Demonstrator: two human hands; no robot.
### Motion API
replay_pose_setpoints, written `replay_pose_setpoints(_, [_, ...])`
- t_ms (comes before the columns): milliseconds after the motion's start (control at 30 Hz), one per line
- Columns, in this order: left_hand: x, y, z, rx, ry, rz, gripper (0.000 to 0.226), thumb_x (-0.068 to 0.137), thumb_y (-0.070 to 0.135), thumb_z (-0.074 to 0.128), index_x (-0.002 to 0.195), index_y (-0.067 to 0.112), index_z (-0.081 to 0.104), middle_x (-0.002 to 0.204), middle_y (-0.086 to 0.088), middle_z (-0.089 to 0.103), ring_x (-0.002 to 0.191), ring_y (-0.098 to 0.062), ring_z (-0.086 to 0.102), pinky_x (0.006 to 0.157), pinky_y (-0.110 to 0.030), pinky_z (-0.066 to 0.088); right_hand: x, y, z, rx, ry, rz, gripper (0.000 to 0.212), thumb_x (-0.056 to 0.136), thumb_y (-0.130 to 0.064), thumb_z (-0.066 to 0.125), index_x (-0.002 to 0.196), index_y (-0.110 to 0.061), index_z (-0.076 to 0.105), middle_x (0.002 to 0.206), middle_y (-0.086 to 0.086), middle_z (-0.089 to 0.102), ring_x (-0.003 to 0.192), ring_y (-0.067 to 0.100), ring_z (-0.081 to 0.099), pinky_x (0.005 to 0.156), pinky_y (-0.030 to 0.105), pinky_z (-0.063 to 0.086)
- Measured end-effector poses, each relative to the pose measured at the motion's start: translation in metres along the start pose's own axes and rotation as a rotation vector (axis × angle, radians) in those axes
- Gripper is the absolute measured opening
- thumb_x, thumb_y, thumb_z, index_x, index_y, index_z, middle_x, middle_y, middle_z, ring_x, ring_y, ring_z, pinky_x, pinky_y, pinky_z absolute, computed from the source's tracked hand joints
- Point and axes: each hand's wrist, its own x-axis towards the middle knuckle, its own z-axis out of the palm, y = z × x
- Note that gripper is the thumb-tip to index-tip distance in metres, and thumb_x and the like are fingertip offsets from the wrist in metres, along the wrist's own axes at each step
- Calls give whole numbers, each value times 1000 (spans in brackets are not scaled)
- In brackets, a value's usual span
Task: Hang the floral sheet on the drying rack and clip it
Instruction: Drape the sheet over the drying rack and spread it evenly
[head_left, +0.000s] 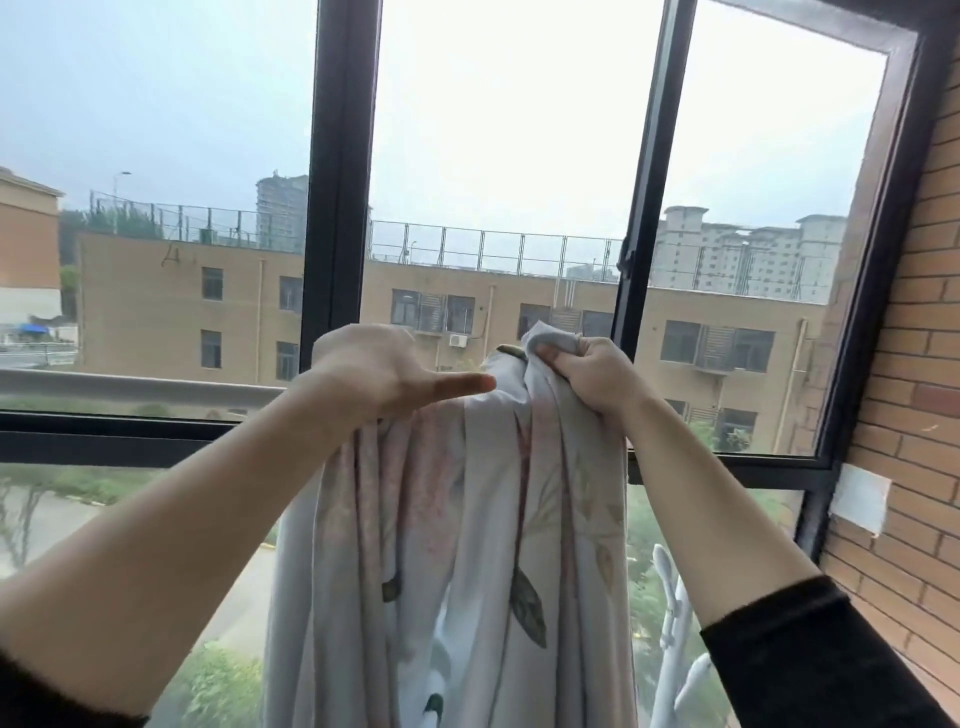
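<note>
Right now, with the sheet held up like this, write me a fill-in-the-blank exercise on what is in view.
1. The left hand and the right hand hold the floral sheet up in front of a ____.
2. The wall on the person's right is built of ____.
3. The left hand's straight ____ points toward the right hand.
4. Both sleeves are coloured ____.

Missing words: window; brick; thumb; black.

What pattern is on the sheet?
Pale grey-white sheet with pink stems and dark green leaves; head view.
</note>
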Motion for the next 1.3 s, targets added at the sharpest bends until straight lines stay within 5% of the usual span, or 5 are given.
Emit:
replay_pose_setpoints(267, [-11, -8, 4, -107, 234, 50, 81, 45, 95, 46, 50, 14, 48, 52, 4, 52, 55, -15, 52, 54, -29, 42, 1, 2, 0, -1, 0, 2, 18, 92, -33, 62, 97, -25, 76, 99, 1, 74, 101, 17, 65, 99, 35, 49])
replay_pose_setpoints(433, [-33, -24, 0, -369, 430, 61, 42, 62, 55, 80, 76, 17, 69, 61, 12, 58, 58, 1, 52, 50, -17, 33, -6, -5, 6, -129, -19, -58, 21, 95, -31, 56, 108, -28, 73, 113, -3, 68, 107, 13, 58, 93, 21, 40])
replay_pose_setpoints(700, [-95, -30, 27, -579, 573, -59, 68, 55, 56, 76, 108, 18, 60, 85, 21, 56, 75, 11, 53, 62, -10, 42, -15, -7, -2, -197, -15, -110, 16, 95, -29, 56, 89, -38, 67, 112, 0, 69, 108, 16, 58, 94, 22, 39])
replay_pose_setpoints(933, [-111, -25, 65, -738, 460, -243, 78, 43, 61, 79, 102, 19, 50, 86, 10, 60, 78, -4, 58, 61, -23, 47, -17, -10, -1, -256, 16, -106, 27, 97, -29, 53, 112, -12, 69, 119, 12, 66, 109, 25, 56, 83, 23, 35])
replay_pose_setpoints(1300, [-115, 0, 110, -779, 110, -294, 54, 49, 61, 82, 91, 32, 64, 84, 16, 69, 78, 0, 66, 65, -20, 54, -17, -8, -8, -306, 6, -113, 31, 98, -32, 51, 116, -12, 67, 122, 14, 65, 114, 30, 56, 82, 24, 35])
